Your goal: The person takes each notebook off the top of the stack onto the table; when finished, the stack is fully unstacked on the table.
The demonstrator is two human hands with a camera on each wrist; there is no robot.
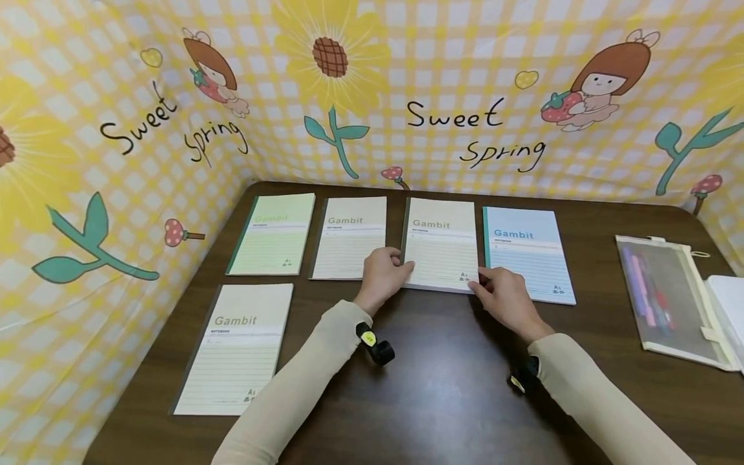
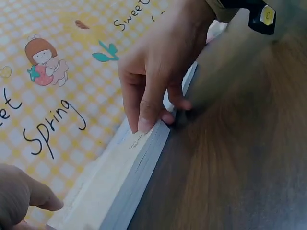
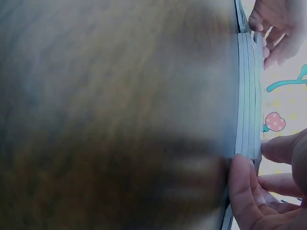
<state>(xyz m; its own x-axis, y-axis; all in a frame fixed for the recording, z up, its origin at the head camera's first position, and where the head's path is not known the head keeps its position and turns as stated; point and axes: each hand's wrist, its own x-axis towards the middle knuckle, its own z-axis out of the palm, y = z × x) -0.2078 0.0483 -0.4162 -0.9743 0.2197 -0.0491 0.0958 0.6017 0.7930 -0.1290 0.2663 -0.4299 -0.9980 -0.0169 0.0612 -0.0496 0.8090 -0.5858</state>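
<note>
Cream paper Gambit notebook stack (image 1: 442,248) lies left of blue paper notebook (image 1: 526,252) on brown surface (image 1: 453,387). Left hand (image 1: 383,276) and right hand (image 1: 504,298) pinch its near corners. Risk: uneven lift fans stack.

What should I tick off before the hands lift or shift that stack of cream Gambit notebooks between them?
1. Left hand on the stack's near left corner: ok, fingers on top and thumb at the edge.
2. Right hand on the near right corner: ok, fingers pinch the edge.
3. Cream notebook stack squared up: ok, the right wrist view shows the layered edges flush.
4. Clearance from the blue notebook: ok, a narrow gap of table shows.
5. Clearance from the cream notebook to the left: ok, apart.
6. Count of notebooks in the stack: cannot tell.
</note>
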